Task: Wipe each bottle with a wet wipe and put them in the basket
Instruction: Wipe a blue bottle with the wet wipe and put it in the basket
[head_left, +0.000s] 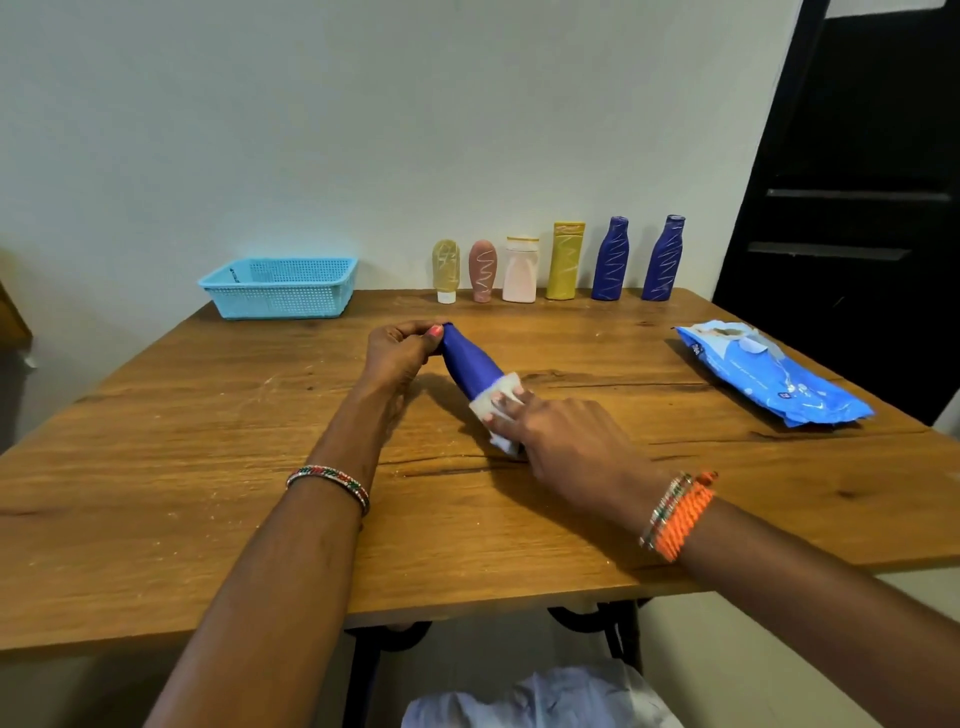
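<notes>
A blue bottle (470, 366) lies tilted over the middle of the wooden table (208, 467). My left hand (402, 351) pinches its cap end. My right hand (563, 431) wraps a white wet wipe (498, 402) around the bottle's lower body. A light blue basket (280, 287) stands at the back left with nothing visible inside. Along the back edge stand several bottles: a tan one (445, 270), a pink-brown one (483, 270), a white one (521, 270), a yellow one (566, 261) and two blue ones (611, 260) (665, 259), most with scribbled marks.
A blue pack of wet wipes (769, 376) lies at the right side of the table, its flap open. A dark door (857, 182) is behind it on the right. A pale wall rises behind the table. The table's near edge is close to me.
</notes>
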